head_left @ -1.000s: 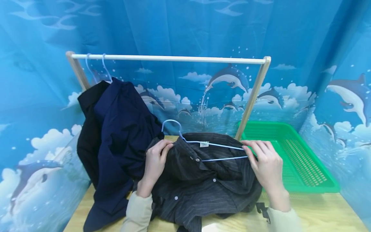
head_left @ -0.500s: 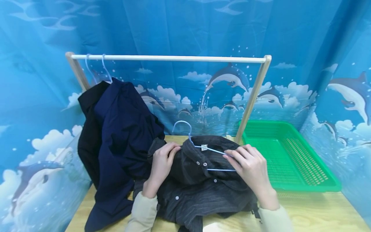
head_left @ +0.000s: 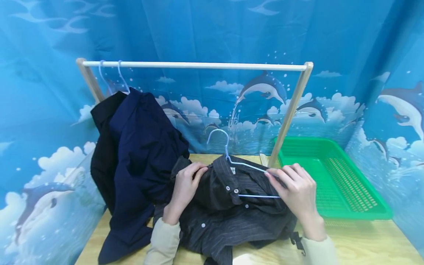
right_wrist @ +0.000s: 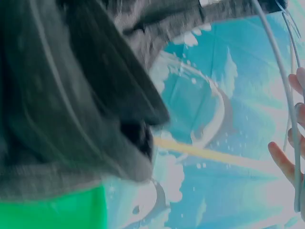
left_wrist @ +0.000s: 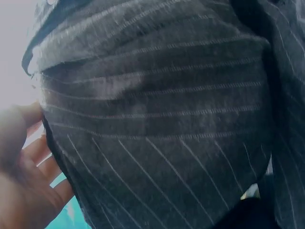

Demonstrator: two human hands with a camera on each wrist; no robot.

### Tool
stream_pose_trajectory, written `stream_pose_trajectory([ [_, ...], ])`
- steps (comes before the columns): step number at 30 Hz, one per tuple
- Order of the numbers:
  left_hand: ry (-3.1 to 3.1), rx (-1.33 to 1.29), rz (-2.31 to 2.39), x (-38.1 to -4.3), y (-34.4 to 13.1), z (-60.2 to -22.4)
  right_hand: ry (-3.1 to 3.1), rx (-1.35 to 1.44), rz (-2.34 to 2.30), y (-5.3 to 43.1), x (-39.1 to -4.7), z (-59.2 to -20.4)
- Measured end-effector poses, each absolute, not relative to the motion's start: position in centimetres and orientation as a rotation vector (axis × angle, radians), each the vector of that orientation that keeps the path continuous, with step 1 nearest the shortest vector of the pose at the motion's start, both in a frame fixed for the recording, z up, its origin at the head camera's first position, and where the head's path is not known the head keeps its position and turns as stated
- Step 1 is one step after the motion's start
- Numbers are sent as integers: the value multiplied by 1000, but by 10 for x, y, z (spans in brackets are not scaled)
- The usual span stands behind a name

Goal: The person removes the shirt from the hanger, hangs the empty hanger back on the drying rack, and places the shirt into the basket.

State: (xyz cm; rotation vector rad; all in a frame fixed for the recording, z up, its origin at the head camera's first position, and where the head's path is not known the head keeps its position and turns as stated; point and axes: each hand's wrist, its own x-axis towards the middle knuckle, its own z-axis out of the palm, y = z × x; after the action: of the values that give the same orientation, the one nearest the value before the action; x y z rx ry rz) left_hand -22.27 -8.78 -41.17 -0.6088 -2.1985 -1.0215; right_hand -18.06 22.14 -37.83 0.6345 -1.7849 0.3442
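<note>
A dark grey pinstriped shirt (head_left: pixel 228 221) with light buttons lies in front of me. A pale blue wire hanger (head_left: pixel 246 165) runs into its collar opening, with the hook standing up above the collar. At the shirt's left shoulder, my left hand (head_left: pixel 183 189) pinches the cloth between thumb and fingers. My right hand (head_left: pixel 296 189) grips the hanger's right end, which sits outside the collar; the right wrist view shows the fingers (right_wrist: pixel 282 162) at the hanger wire (right_wrist: pixel 276 52). Striped cloth (left_wrist: pixel 152 105) fills most of the left wrist view, my left hand (left_wrist: pixel 28 176) at its edge.
A clothes rack with a white rail (head_left: pixel 205 65) spans the back. On its left end hang a navy garment (head_left: pixel 142 147) and a black garment (head_left: pixel 102 158). A green basket (head_left: pixel 356 167) stands on the wooden table (head_left: pixel 374 239) at the right.
The hanger has shifted right and tilted, its hook now farther right. My right hand went left along the hanger, then back right. My left hand moved slightly right, still pinching the shirt.
</note>
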Motion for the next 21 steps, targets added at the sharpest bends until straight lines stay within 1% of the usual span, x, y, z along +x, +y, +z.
stream_pose_trajectory([
  [5,-2240,-549,-1022,-225,-98,-411,-1779,532,344,243,-176,-370],
  [12,-2270,-536,-1028,-230,-119,-413,-1839,418,371,274,-167,-362],
  [21,-2292,-422,-924,-232,-131,-415,-1829,265,396,298,-151,-350],
])
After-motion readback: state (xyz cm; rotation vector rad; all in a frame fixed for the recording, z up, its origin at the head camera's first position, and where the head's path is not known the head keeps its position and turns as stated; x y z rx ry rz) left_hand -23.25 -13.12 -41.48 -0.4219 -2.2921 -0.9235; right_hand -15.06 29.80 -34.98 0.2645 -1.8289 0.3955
